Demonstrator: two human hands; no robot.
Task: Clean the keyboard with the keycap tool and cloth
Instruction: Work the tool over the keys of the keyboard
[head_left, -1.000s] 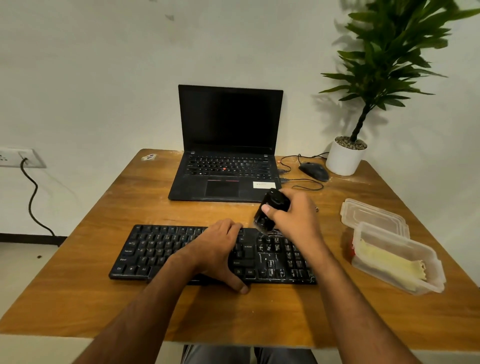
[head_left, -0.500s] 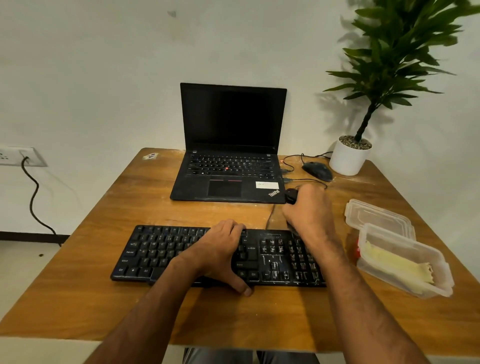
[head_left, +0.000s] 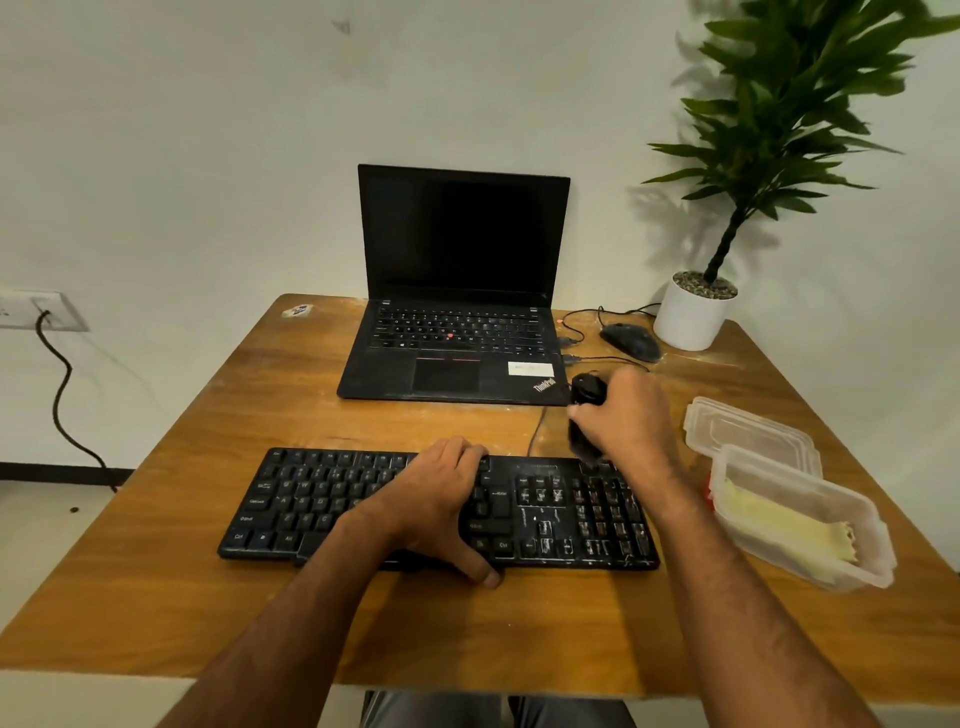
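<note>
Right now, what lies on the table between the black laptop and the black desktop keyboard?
In the head view, mostly bare wood between the black laptop and the black keyboard; only the keyboard's thin cable crosses it, beside the right hand gripping a black tool.

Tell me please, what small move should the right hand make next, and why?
Probably lower the black brush tool onto the dusty right-hand keys of the black keyboard. The right hand grips it just past the back edge, while the left hand steadies the keyboard.
</note>
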